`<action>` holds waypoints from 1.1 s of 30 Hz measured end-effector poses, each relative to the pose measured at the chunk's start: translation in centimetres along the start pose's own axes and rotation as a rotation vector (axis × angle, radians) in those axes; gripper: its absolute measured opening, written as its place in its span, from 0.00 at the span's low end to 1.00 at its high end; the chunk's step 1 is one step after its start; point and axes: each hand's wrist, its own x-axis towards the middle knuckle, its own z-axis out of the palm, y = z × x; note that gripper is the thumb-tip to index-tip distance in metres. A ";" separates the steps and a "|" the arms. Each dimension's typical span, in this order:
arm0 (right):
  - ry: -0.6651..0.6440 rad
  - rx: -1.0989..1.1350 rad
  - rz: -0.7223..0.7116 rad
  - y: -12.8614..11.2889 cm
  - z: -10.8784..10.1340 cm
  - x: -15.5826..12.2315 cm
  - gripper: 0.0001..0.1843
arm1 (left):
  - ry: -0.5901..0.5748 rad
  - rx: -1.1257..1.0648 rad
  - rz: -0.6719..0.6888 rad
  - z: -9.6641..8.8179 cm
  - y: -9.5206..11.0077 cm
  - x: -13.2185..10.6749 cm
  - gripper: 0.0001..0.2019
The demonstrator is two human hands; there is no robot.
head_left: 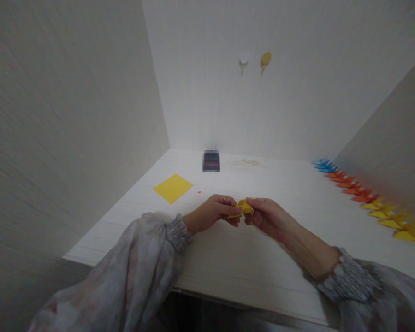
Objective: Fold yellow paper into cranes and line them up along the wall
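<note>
Between my two hands, above the middle of the white table, is a small folded yellow origami paper (245, 207). My left hand (218, 210) pinches its left side between thumb and fingers, with a ring on one finger. Closed on its right side are the thumb and fingers of my right hand (270, 216). Fingers cover parts of the folds, so the exact shape is hard to make out. A flat yellow paper square (173, 188) lies on the table beyond my left hand.
A row of folded paper figures, blue (325, 165), orange-red (352, 185) and yellow (392, 216), runs along the right wall. A dark blurred box (211, 161) stands at the back. Two hooks, white (243, 60) and yellow (265, 59), hang on the back wall. The table's front edge (242, 302) is close.
</note>
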 end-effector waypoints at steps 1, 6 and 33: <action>-0.014 -0.004 0.006 -0.1 0.0 0.0 0.08 | 0.000 0.006 -0.002 0.0 0.0 0.0 0.11; -0.048 0.015 0.029 -0.3 0.1 -0.2 0.07 | 0.001 0.003 -0.005 0.0 0.0 0.0 0.11; -0.036 0.018 0.036 -0.4 -0.8 0.3 0.12 | 0.053 0.045 0.179 0.2 -0.1 0.1 0.17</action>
